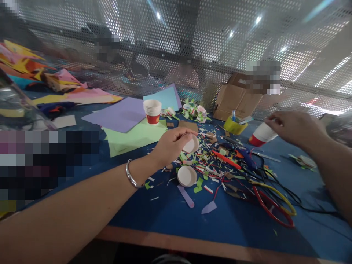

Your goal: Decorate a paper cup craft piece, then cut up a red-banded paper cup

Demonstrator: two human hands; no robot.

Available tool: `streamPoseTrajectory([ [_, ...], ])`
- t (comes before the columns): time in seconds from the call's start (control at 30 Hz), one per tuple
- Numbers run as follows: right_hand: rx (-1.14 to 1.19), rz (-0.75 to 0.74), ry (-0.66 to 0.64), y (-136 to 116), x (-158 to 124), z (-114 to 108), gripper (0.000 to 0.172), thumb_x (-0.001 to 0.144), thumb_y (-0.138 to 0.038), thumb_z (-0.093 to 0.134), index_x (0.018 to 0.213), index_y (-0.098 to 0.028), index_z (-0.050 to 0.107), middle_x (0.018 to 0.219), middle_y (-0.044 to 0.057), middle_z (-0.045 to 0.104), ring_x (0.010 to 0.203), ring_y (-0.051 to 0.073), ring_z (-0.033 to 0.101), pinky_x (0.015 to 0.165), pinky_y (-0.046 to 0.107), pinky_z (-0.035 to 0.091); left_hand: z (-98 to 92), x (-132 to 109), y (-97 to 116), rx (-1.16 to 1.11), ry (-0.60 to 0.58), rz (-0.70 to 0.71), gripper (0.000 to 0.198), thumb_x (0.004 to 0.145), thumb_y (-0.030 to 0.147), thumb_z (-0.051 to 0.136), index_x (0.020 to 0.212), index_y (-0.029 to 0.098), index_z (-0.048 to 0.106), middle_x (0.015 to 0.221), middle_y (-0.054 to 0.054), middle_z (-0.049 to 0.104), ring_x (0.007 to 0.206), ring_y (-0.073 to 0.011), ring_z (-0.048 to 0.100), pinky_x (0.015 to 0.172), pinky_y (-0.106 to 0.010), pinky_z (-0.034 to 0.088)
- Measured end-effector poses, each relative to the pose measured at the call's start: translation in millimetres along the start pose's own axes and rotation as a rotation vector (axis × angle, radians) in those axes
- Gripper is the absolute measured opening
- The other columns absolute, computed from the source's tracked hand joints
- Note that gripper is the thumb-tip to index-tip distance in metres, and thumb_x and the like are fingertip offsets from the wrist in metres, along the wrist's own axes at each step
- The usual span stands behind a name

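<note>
My left hand (pixel 174 145), with a silver bangle at the wrist, is closed on a shallow white paper cup piece (pixel 191 145), pinched by its rim. A second such round piece (pixel 187 176) lies on the table just below it, beside a purple stick (pixel 186 196). Over at the right, my right hand (pixel 284 123) has its fingers curled on the upper end of a tilted stack of red and white paper cups (pixel 261 135). Paper scraps (pixel 205 167) in green, white and red are strewn between my hands.
Scissors (pixel 275 211) with red and yellow handles, a blue glue gun (pixel 249 159) and black cords lie at right. Behind stand another cup stack (pixel 152 112), a yellow container (pixel 235 125) and a cardboard box (pixel 238 99). Coloured sheets (pixel 118 113) lie left, before a perforated metal screen.
</note>
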State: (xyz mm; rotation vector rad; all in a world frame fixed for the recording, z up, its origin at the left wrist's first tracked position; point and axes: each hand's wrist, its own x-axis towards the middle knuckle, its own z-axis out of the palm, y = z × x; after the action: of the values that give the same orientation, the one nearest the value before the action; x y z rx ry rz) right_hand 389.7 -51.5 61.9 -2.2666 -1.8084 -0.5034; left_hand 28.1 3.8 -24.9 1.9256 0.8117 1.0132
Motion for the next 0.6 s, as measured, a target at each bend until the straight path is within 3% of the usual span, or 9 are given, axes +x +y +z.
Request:
streamPoseTrajectory([
  [0.07, 0.063, -0.144, -0.043, -41, -27, -2, 0.029, 0.095, -0.038, 0.053, 0.102, -0.019, 0.073, 0.086, 0.012, 0.074, 0.074, 0.026, 0.063, 0.066, 0.036, 0.042, 0.2, 1, 0, -0.023, 0.033, -0.010, 0.030, 0.094, 0.035, 0.053, 0.104, 0.021, 0.077, 0.080, -0.002, 0.069, 0.062, -0.0126, 0.052, 0.052, -0.025, 0.037],
  [0.13, 0.177, -0.384, -0.145, -84, -59, -2, 0.027, 0.098, -0.040, 0.051, 0.107, -0.024, 0.072, 0.101, 0.008, 0.076, 0.084, 0.022, 0.068, 0.073, 0.033, 0.047, 0.1, 2, -1, -0.068, 0.061, -0.034, 0.030, 0.094, 0.035, 0.052, 0.105, 0.021, 0.077, 0.078, -0.002, 0.069, 0.060, -0.0125, 0.052, 0.052, -0.025, 0.037],
  [0.2, 0.270, -0.611, -0.255, -122, -89, 2, 0.025, 0.100, -0.040, 0.051, 0.105, -0.026, 0.071, 0.098, 0.002, 0.076, 0.087, 0.018, 0.069, 0.073, 0.029, 0.047, -0.2, 2, -2, -0.097, 0.072, -0.054, 0.031, 0.094, 0.036, 0.053, 0.106, 0.020, 0.076, 0.074, -0.002, 0.068, 0.056, -0.0119, 0.049, 0.050, -0.026, 0.035],
  [0.3, 0.283, -0.930, -0.276, -159, -119, 9, 0.026, 0.103, -0.029, 0.044, 0.108, -0.021, 0.068, 0.088, 0.003, 0.071, 0.073, 0.017, 0.065, 0.061, 0.030, 0.039, -0.3, 2, -4, -0.100, 0.070, -0.046, 0.028, 0.093, 0.035, 0.055, 0.107, 0.019, 0.075, 0.072, -0.001, 0.065, 0.055, -0.0111, 0.046, 0.049, -0.025, 0.034],
  [0.43, 0.229, -0.964, -0.250, -170, -126, 17, 0.021, 0.101, -0.023, 0.046, 0.100, -0.020, 0.068, 0.084, 0.002, 0.067, 0.066, 0.017, 0.060, 0.056, 0.032, 0.032, 2.2, 1, -5, -0.119, 0.037, -0.044, 0.025, 0.090, 0.028, 0.059, 0.110, 0.017, 0.070, 0.081, -0.003, 0.067, 0.061, -0.0109, 0.052, 0.051, -0.023, 0.039],
  [0.6, 0.295, -0.911, -0.192, -157, -120, 19, 0.026, 0.103, -0.022, 0.042, 0.097, -0.018, 0.067, 0.083, 0.003, 0.067, 0.072, 0.017, 0.063, 0.063, 0.030, 0.040, 5.0, 2, -6, -0.142, -0.006, -0.079, 0.030, 0.085, 0.020, 0.061, 0.114, 0.016, 0.066, 0.099, -0.007, 0.071, 0.067, -0.0112, 0.058, 0.053, -0.022, 0.046],
])
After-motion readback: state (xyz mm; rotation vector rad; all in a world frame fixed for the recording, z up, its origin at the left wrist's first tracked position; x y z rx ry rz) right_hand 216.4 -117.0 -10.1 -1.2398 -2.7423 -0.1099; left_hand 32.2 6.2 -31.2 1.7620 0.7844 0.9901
